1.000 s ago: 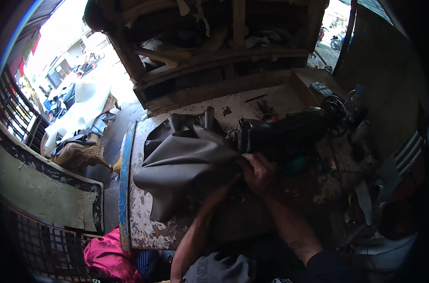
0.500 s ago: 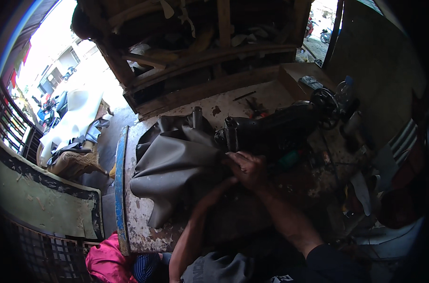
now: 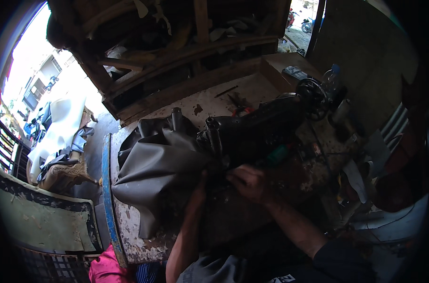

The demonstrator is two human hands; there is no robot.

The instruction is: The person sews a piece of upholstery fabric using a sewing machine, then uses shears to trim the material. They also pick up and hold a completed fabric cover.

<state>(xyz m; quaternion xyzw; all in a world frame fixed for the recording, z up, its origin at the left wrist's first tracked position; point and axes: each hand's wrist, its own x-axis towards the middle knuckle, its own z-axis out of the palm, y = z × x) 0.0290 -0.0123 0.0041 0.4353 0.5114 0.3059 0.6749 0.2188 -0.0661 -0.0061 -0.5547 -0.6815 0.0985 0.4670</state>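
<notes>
A large sheet of grey-brown leatherette lies bunched in folds on the worktable, left of a black sewing machine. Its right edge reaches the machine's needle end, where deep shadow hides the detail. My left hand grips the near right edge of the sheet, thumb on top and the other fingers hidden. Just in front of the needle end, my right hand is closed in a pinch. What sits between those fingertips is too dark to make out.
Orange-handled scissors and a dark thin rod lie behind the machine. A cardboard box and a clear bottle stand at the back right. The table's blue edge runs along the left, and a wooden frame rises behind.
My right hand has come nearer to me, off the sheet's edge by the needle end. My left hand has shifted left and its thumb now shows. The whole view has swung slightly.
</notes>
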